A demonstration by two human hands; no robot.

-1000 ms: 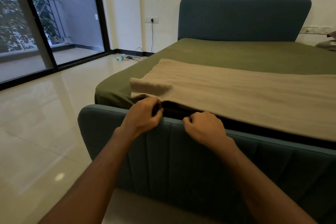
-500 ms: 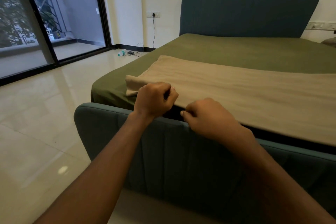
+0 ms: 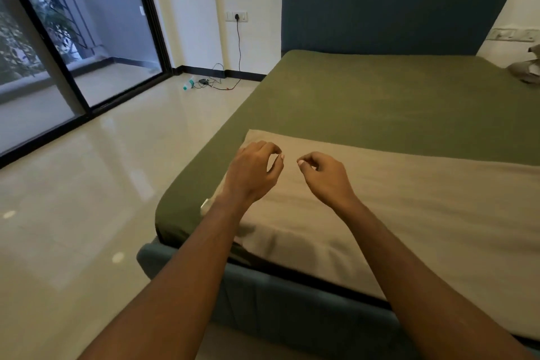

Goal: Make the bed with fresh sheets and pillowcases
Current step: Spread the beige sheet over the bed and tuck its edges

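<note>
A green fitted sheet (image 3: pixel 365 102) covers the mattress of a bed with a teal frame and headboard (image 3: pixel 391 14). A beige sheet (image 3: pixel 409 213) lies folded in a band across the foot of the bed, over the green one. My left hand (image 3: pixel 251 172) and my right hand (image 3: pixel 324 175) hover just above the beige sheet's near left part, fingers loosely curled with the tips apart. Neither hand holds any cloth.
The teal footboard (image 3: pixel 292 295) stands between me and the mattress. Glossy tile floor (image 3: pixel 87 199) spreads to the left up to a glass sliding door (image 3: pixel 58 47). A charger cable and a small bottle (image 3: pixel 190 85) lie by the wall. Crumpled beige cloth (image 3: pixel 526 70) sits at the far right.
Both hands have let go of the beige sheet's edge at the footboard and risen forward over it. The view has lifted and now looks down onto the bed.
</note>
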